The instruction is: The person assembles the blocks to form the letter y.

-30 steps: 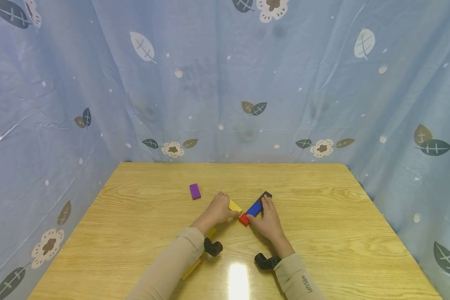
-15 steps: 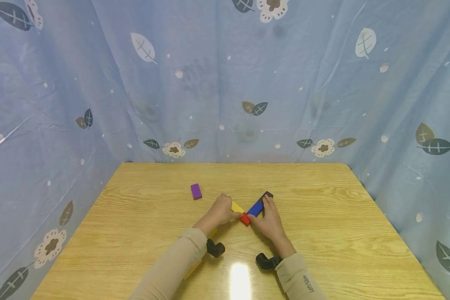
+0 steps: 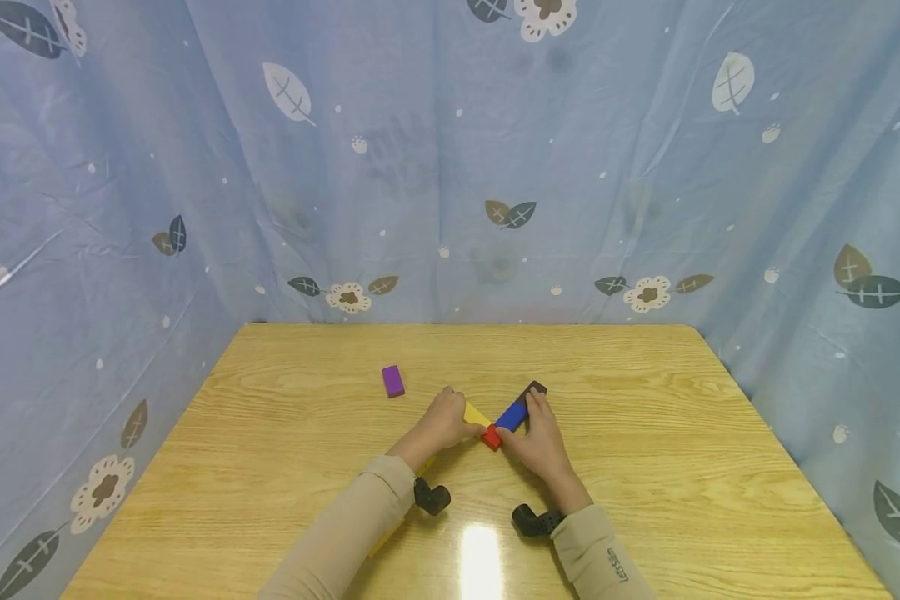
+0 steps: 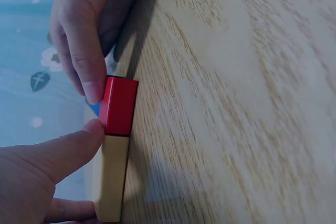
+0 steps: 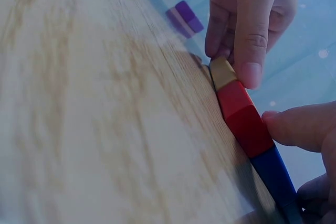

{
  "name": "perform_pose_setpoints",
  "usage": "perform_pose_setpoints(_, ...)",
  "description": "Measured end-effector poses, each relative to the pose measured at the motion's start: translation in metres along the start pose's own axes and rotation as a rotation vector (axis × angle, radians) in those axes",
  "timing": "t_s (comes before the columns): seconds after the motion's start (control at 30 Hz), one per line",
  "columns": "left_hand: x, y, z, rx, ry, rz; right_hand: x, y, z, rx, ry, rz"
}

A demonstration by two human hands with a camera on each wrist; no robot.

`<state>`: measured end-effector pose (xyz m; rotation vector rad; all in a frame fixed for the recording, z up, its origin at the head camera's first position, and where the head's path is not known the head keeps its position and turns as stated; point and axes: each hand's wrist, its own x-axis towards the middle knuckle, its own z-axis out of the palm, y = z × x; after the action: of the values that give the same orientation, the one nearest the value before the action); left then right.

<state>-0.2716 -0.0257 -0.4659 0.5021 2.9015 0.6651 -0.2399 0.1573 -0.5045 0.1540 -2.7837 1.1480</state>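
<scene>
On the wooden table a red block (image 3: 491, 437) forms the corner of a V. A yellow block (image 3: 476, 414) runs from it to the back left, a blue block (image 3: 512, 415) to the back right, ending in a dark brown block (image 3: 536, 389). My left hand (image 3: 441, 421) grips the yellow block between thumb and fingers; its thumb tip lies beside the red block (image 4: 119, 106). With my right hand (image 3: 536, 442) I hold the blue row, thumb near the red-blue joint, fingers by the dark end. In the right wrist view the yellow block (image 5: 223, 73) touches the red one.
A purple block (image 3: 393, 381) lies at the back left of the table (image 3: 645, 417). More yellow pieces (image 3: 385, 540) are partly hidden under my left forearm. Black wrist devices (image 3: 536, 522) sit on both wrists. A blue patterned curtain (image 3: 450, 167) encloses the table's back and sides.
My left hand has moved slightly right with the yellow block, closing the small gap to the red block. The right hand and the blue row have stayed nearly still.
</scene>
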Motion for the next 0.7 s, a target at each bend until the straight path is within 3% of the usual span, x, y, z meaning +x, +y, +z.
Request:
perform_pose_setpoints(0.47, -0.0011, -0.0024, -0.0010, -0.032, 0.005, -0.014, 0.0002, -0.0003, 0.0008, 0.005, 0.003, -0.003)
perform_pose_setpoints(0.7, -0.0043, -0.0099, -0.0084, -0.064, 0.004, -0.003, -0.0005, 0.0001, 0.0005, 0.006, -0.006, -0.003)
